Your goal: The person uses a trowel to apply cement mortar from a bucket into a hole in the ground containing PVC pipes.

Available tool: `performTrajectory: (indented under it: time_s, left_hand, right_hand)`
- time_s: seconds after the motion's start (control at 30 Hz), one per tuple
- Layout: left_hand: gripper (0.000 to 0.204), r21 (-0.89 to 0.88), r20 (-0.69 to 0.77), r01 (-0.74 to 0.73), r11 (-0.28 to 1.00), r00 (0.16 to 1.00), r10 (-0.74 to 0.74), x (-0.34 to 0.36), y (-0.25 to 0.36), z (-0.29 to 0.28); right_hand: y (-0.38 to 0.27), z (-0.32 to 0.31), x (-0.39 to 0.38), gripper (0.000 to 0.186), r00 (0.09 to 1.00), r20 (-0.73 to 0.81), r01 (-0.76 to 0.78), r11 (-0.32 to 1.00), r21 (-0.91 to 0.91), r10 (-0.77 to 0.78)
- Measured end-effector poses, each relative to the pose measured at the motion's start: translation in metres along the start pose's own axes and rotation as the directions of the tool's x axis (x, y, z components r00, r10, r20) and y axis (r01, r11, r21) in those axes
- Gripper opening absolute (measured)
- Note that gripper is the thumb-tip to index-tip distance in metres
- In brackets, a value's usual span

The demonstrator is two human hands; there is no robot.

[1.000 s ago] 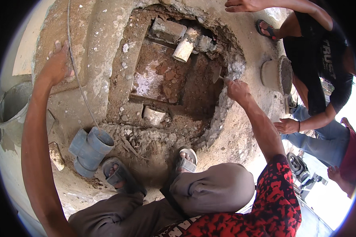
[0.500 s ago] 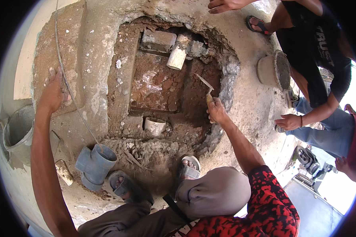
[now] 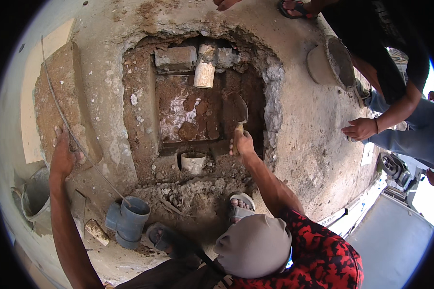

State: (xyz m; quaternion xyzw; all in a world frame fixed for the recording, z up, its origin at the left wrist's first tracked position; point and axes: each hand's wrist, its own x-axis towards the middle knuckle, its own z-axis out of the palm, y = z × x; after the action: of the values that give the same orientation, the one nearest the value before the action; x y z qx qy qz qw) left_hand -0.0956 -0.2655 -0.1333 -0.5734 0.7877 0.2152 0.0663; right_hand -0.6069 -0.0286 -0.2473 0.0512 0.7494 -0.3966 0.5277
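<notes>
head: likely trowel in right hand

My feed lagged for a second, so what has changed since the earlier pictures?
The right hand has moved left, from the right edge of the hole to over its near right part, carrying the trowel along. Nothing was taken up or let go. The left hand stays on the slab; the blue-grey pipe fitting stays put.
</notes>
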Motion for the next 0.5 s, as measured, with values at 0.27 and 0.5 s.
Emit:
performTrajectory:
  time_s: [0.27,0.5]
  left_hand:
    - [0.091,-0.057,0.067,0.04,0.998,0.997,-0.036,0.001,0.023,-0.008]
    - [0.086,-0.07,0.051,0.03,0.997,0.998,-0.027,-0.008,0.021,-0.013]
  right_hand:
    - [0.017,0.01,0.053,0.027,0.97,0.172,-0.178,0.983,0.037,0.169]
    - [-0.003,0.017,0.023,0.036,0.981,-0.187,0.086,0.98,0.18,-0.052]
